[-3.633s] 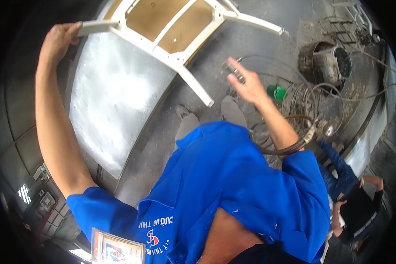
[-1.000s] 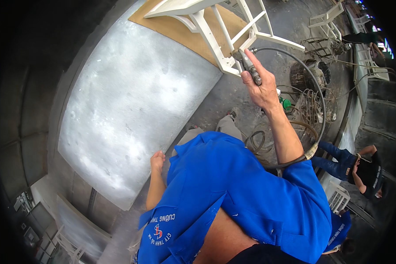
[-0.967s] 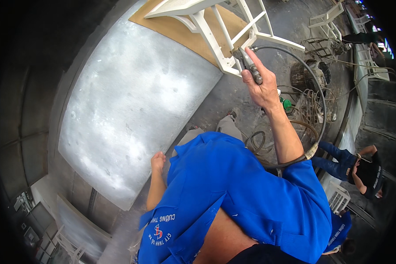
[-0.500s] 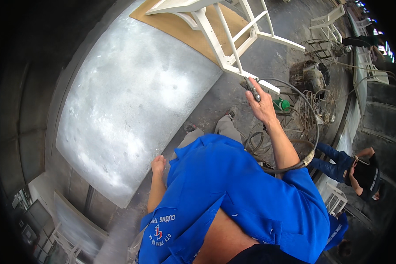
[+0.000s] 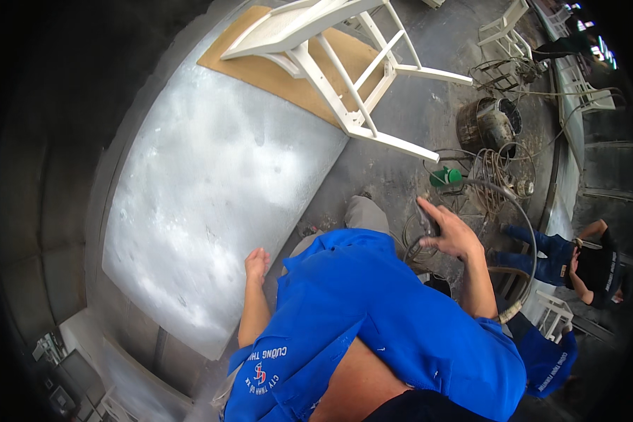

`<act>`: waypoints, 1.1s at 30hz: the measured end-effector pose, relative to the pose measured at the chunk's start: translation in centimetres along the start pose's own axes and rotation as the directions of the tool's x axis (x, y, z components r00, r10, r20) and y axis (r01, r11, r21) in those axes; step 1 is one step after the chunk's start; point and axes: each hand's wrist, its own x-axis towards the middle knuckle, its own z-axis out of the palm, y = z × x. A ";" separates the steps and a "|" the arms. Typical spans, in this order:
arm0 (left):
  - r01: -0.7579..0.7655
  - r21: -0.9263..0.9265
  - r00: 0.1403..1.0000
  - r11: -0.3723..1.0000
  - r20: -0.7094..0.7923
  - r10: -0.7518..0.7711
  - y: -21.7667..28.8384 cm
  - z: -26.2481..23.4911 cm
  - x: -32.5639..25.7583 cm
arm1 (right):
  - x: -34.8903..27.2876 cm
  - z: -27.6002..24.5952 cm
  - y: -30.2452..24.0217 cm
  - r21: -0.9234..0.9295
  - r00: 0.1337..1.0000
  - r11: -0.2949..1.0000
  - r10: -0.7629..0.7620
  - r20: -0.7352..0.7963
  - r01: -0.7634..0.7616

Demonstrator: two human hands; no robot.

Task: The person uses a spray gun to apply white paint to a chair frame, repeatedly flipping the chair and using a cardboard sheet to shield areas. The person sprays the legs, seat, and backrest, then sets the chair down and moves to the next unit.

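In my right hand (image 5: 457, 232) is a dark spray gun (image 5: 427, 224), my fingers wrapped about it and the index finger stretched along its top. A black hose (image 5: 526, 218) loops from it past my right forearm. My left hand (image 5: 257, 264) hangs with curled fingers beside the silver sheet-covered table (image 5: 211, 190), and I see nothing in it. Ahead, a white wooden chair (image 5: 330, 77) lies tipped on a brown board (image 5: 281, 81) at the table's far end. Its legs jut out past the board, apart from the spray gun.
To the right stand a paint-stained metal drum (image 5: 478, 126), a green container (image 5: 444, 176) and coiled hoses (image 5: 496, 176) on the floor. More white chairs (image 5: 506, 28) are farther off. A person in a black shirt (image 5: 591, 264) stands at right; another wears blue (image 5: 552, 362).
My right hand with the spray gun has drawn back from the chair leg, toward my body and to the right. My left hand has barely moved, and the view has shifted slightly.
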 end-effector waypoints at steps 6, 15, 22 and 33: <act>-0.213 0.186 0.971 0.959 0.147 0.187 11.9 6.0 4.1 | 1.0 -2.3 2.8 -0.004 0.987 0.996 0.094 0.133 -0.094; -0.503 0.345 0.780 0.792 0.577 0.243 26.9 23.6 -3.8 | 3.1 -8.9 5.3 0.237 0.971 0.943 -0.214 -0.105 0.234; -0.793 0.325 0.308 0.515 0.944 -0.121 32.2 40.5 -15.0 | 2.2 -9.9 11.1 0.349 0.970 0.911 -0.163 -0.181 0.218; -0.947 -0.096 -0.162 0.307 0.966 -0.200 27.3 53.9 -24.0 | -3.2 -13.9 14.1 0.332 0.986 0.943 0.024 -0.167 0.033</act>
